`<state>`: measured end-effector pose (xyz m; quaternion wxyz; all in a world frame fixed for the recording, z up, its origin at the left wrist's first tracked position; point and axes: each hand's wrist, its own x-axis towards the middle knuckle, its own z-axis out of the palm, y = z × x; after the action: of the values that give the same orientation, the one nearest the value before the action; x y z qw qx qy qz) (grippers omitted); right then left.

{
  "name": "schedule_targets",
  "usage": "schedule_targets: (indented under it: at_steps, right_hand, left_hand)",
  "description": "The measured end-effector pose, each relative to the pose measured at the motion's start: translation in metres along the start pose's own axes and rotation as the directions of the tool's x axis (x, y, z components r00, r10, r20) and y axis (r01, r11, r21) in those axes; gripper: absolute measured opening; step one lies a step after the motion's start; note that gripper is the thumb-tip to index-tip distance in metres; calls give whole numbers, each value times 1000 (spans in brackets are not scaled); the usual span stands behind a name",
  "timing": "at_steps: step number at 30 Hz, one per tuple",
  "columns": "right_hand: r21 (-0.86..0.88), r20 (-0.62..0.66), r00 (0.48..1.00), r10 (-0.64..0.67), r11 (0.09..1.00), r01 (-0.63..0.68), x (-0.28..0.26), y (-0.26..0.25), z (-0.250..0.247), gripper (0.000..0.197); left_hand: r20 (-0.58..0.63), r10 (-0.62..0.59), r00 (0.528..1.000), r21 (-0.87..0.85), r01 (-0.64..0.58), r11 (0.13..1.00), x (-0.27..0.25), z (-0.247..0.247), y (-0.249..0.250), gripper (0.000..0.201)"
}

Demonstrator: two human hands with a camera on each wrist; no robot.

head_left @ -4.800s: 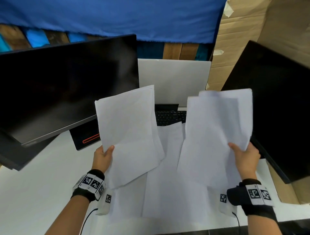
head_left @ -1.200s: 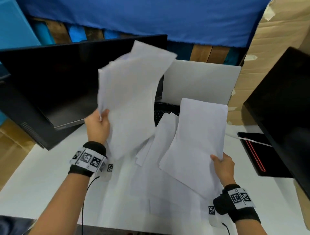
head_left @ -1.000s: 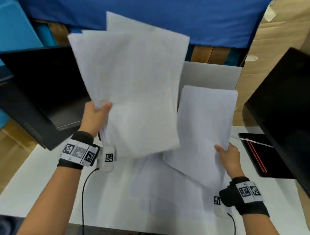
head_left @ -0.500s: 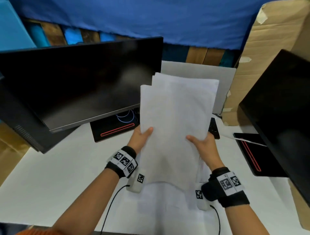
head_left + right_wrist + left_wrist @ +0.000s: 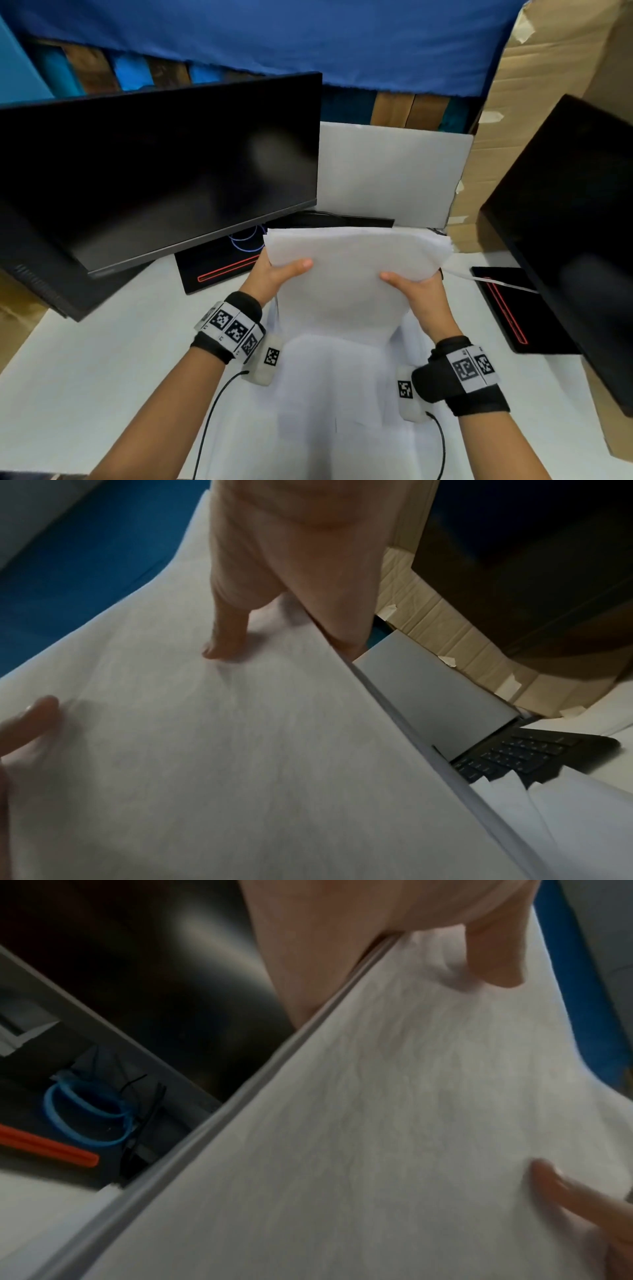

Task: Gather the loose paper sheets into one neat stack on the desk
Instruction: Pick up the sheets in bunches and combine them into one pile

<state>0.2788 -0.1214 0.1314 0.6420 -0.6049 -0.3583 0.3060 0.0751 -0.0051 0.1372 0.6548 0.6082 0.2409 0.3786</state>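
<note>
Sheets [image 5: 352, 274] gathered in one bundle, held off the counter [image 5: 102, 370] over its middle. Left grip [image 5: 274, 277] pinches the bundle's left edge, thumb on top; right grip [image 5: 418, 291] pinches the right edge likewise. More paper [image 5: 335, 394] lies flat below, near the front edge.

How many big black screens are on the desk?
2. One monitor stands at the left, behind the left hand. The other monitor stands at the right edge, partly cut off. More may sit outside the picture.
</note>
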Motion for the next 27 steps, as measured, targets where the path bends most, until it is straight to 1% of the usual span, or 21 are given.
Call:
schedule_targets:
  at_steps: [1, 3, 5, 7, 9, 12, 14, 15, 17, 20, 21, 22, 23, 24, 25, 26, 27]
  right_hand:
    - [10, -12, 1000, -11, 1000, 11, 1, -3, 0, 38]
    - [24, -24, 999, -37, 999, 38, 4, -12, -1, 36]
    - [26, -7, 999, -52, 998, 52, 5, -17, -3, 35]
    - [22, 19, 999, -45, 999, 44, 3, -17, -5, 31]
    - [1, 44, 999, -18, 1000, 18, 1, -7, -5, 30]
    - [-47, 86, 993, 84, 996, -81, -4, 19, -1, 31]
    - [-69, 62, 986, 153, 986, -149, -6, 30, 3, 27]
    - [-61, 38, 987, 158, 986, -156, -5, 33, 4, 26]
    - [-9, 11, 991, 134, 991, -134, -2, 32, 6, 24]
    - [51, 18, 990, 138, 989, -139, 4, 32, 5, 16]
    - [21, 6, 987, 158, 987, -158, 6, 39, 2, 13]
    - [-55, -31, 981, 190, 980, -191, 7, 50, -2, 8]
    - [-180, -99, 965, 242, 950, -256, 10, 64, -9, 9]
    - [-317, -194, 928, 317, 876, -365, 11, 81, -17, 28]
    - [-429, -300, 859, 416, 745, -510, 10, 97, -23, 52]
    - [-495, -388, 774, 500, 595, -633, 6, 109, -27, 75]
    - [-542, -440, 710, 550, 468, -698, 2, 118, -28, 93]
  left_hand:
    - [19, 19, 1000, 14, -20, 1000, -1, 1, 5, 65]
    - [52, 66, 996, 30, -68, 997, 0, 0, 18, 65]
    - [56, 96, 994, 30, -98, 995, 2, -4, 26, 60]
    - [44, 101, 994, 42, -103, 994, 2, -10, 22, 52]
    - [19, 65, 998, 51, -66, 997, -2, -16, 10, 48]
    - [-8, -31, 999, 57, 32, 998, -8, -21, -16, 59]
    - [-9, -99, 995, 85, 100, 991, -10, -21, -30, 62]
    - [-13, -128, 992, 112, 128, 985, -11, -22, -36, 58]
    - [-30, -182, 983, 162, 185, 969, -13, -24, -46, 42]
    - [-131, -231, 964, 222, 256, 941, -20, -34, -59, 18]
    - [-179, -228, 957, 234, 267, 935, -24, -38, -62, 12]
    - [-230, -221, 948, 236, 275, 932, -28, -43, -65, 7]
    - [-282, -209, 936, 238, 279, 930, -33, -49, -66, 6]
    - [-334, -196, 922, 238, 283, 929, -38, -54, -67, 9]
    - [-380, -184, 907, 237, 287, 928, -44, -59, -66, 13]
    - [-417, -173, 892, 237, 290, 927, -49, -63, -64, 17]
    - [-444, -162, 881, 238, 291, 927, -54, -66, -61, 20]
